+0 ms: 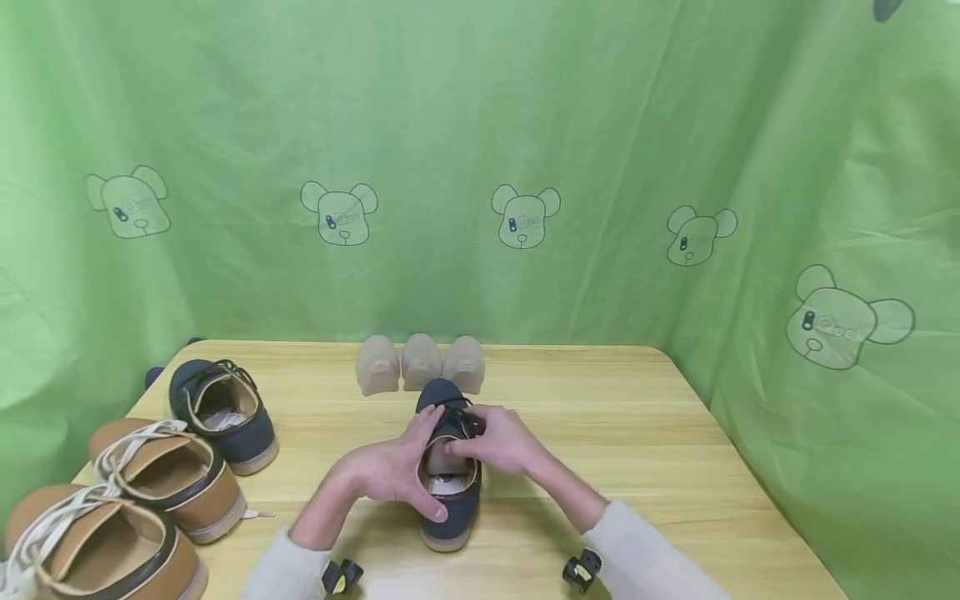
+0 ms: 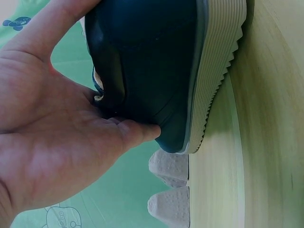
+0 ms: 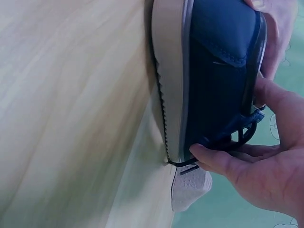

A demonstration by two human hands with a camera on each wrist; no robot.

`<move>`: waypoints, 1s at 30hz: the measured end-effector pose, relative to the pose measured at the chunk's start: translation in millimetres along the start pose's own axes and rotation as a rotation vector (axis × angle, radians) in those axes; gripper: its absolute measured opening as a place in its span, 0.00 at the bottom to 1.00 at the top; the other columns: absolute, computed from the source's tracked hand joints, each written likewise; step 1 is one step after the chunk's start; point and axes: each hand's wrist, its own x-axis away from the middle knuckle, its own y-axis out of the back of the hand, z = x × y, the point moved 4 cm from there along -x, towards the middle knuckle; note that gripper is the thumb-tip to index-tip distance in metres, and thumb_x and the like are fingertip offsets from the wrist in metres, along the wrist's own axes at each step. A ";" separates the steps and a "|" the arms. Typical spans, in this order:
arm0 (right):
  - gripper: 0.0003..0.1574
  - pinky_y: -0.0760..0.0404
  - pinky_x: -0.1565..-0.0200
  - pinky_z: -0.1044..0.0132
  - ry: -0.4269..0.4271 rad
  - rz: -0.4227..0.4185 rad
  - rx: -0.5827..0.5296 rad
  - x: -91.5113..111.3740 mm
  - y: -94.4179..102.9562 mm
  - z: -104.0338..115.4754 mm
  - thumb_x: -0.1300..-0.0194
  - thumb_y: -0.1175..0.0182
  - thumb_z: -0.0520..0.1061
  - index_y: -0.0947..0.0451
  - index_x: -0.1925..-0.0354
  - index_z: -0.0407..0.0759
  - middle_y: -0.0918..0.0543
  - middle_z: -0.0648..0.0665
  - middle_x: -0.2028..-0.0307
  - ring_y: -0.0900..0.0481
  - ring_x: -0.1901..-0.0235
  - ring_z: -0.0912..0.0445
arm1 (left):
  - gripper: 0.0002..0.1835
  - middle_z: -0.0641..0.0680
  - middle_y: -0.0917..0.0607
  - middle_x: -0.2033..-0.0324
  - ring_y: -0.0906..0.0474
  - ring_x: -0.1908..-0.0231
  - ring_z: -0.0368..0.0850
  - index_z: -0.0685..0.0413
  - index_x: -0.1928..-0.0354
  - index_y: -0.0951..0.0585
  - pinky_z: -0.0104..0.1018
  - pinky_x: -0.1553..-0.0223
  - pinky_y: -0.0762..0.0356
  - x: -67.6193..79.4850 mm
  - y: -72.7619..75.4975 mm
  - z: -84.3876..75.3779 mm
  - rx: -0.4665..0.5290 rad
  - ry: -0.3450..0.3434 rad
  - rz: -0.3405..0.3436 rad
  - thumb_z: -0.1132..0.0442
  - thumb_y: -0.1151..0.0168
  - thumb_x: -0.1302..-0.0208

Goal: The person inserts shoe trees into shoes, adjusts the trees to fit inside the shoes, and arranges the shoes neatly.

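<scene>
A navy lace-up shoe (image 1: 454, 512) stands sole down on the table, toe toward the back. My left hand (image 1: 393, 471) holds it from the left, thumb at the heel collar and fingers near the laces. In the left wrist view, the fingers of that hand (image 2: 71, 123) lie along the shoe's side (image 2: 152, 71). My right hand (image 1: 504, 440) grips the shoe's front part from the right. Its thumb reaches into the opening against a greyish-brown piece (image 1: 444, 460), while its fingers rest by the black laces (image 3: 244, 135). A white patch shows on the insole.
Three grey moulded shoe inserts (image 1: 422, 363) stand in a row behind the shoe. At the left are another navy shoe (image 1: 251, 437) and two brown shoes (image 1: 213, 500) (image 1: 176, 567) with white laces. A green curtain (image 1: 435, 108) surrounds the wooden table (image 1: 600, 417).
</scene>
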 end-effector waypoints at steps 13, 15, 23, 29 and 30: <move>0.34 0.21 0.61 0.62 -0.014 0.009 0.034 0.5 -0.7 -0.7 0.43 0.33 0.55 0.19 0.42 0.40 0.14 0.45 0.58 0.22 0.65 0.55 | 0.76 0.67 0.65 0.20 0.57 0.22 0.63 0.61 0.20 0.63 0.58 0.25 0.46 -1.2 -0.9 0.6 -0.007 0.019 -0.008 0.54 0.16 0.59; 0.34 0.20 0.59 0.61 -0.013 0.000 0.033 0.4 -0.3 -0.4 0.44 0.32 0.56 0.19 0.43 0.40 0.13 0.45 0.56 0.21 0.64 0.56 | 0.76 0.67 0.65 0.20 0.56 0.22 0.63 0.61 0.20 0.63 0.58 0.25 0.45 -1.3 -0.9 0.6 -0.014 0.021 -0.010 0.53 0.16 0.59; 0.34 0.19 0.60 0.62 -0.014 -0.034 0.041 0.4 -1.1 -0.8 0.44 0.32 0.55 0.20 0.43 0.40 0.12 0.44 0.57 0.20 0.64 0.57 | 0.76 0.68 0.66 0.20 0.58 0.21 0.62 0.61 0.20 0.64 0.57 0.24 0.45 -1.4 -1.6 -0.7 -0.012 0.033 -0.005 0.53 0.16 0.58; 0.36 0.16 0.58 0.62 0.003 -0.083 0.062 1.5 -5.6 -1.0 0.41 0.34 0.54 0.22 0.39 0.37 0.12 0.39 0.52 0.17 0.62 0.57 | 0.76 0.68 0.67 0.21 0.59 0.21 0.62 0.61 0.20 0.65 0.56 0.24 0.47 -0.1 -2.0 -2.4 -0.003 0.025 -0.008 0.55 0.16 0.59; 0.36 0.16 0.58 0.62 0.006 -0.092 0.068 1.4 -6.4 -1.1 0.41 0.33 0.53 0.23 0.38 0.36 0.12 0.38 0.52 0.16 0.61 0.56 | 0.76 0.68 0.67 0.21 0.60 0.21 0.63 0.62 0.20 0.65 0.57 0.24 0.47 0.1 -2.0 -2.7 -0.001 0.023 -0.009 0.55 0.16 0.59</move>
